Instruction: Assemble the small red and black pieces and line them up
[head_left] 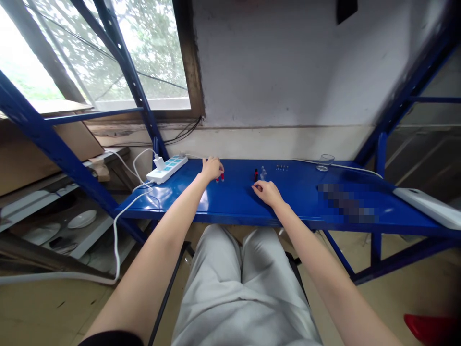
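Observation:
My left hand (212, 168) is over the back left part of the blue table (230, 202), its fingers curled down around a small red horseshoe magnet (222, 177). Two pale-tipped red ends of the magnet stick out below the fingers; the rest is hidden. Closer to the table's front, my right hand (267, 193) has thumb and fingers pinched together; whatever is between them is too small to make out. Just beyond it stand a small red and black piece (256, 175) and a small clear object (263, 173). Several tiny shiny balls (282, 167) lie farther back.
A white power strip (168, 169) with a plug and cable sits at the table's left end. A clear glass (325, 162) stands at the back right, before a white cable. A blurred-out dark item (345, 203) and a white slab-like object (428, 206) lie to the right.

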The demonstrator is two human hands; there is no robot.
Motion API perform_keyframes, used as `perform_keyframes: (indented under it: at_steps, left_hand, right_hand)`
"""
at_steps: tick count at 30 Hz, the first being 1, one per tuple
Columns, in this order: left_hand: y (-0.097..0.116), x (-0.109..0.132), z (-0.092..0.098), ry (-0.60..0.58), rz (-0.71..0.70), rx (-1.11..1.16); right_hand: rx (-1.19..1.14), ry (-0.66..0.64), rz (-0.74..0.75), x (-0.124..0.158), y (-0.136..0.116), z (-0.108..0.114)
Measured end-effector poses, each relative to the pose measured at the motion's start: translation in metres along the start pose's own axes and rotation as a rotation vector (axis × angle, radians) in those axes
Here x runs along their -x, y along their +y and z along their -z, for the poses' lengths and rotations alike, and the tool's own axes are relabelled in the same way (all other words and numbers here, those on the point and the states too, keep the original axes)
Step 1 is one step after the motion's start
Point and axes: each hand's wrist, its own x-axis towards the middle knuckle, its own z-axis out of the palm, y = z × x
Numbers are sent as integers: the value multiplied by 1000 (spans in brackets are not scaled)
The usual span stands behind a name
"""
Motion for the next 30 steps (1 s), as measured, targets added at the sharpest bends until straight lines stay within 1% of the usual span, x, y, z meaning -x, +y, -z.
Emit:
perform_keyframes:
  at_steps: [5,8,25,30]
  left_hand:
    - [-3,4,-7,3,26,-11]
    - [-2,4,-7,4,30,-15]
    - [-2,-3,-3,-100,91,-8]
    - [-1,-4,-3,-108,102,4]
  right_hand:
    - [-4,-9,-8,0,0,0]
    - [-8,-7,-6,0,1,-1]
    - [-13,2,-4,0,3,-3]
    - [-15,9,-1,0,3,-3]
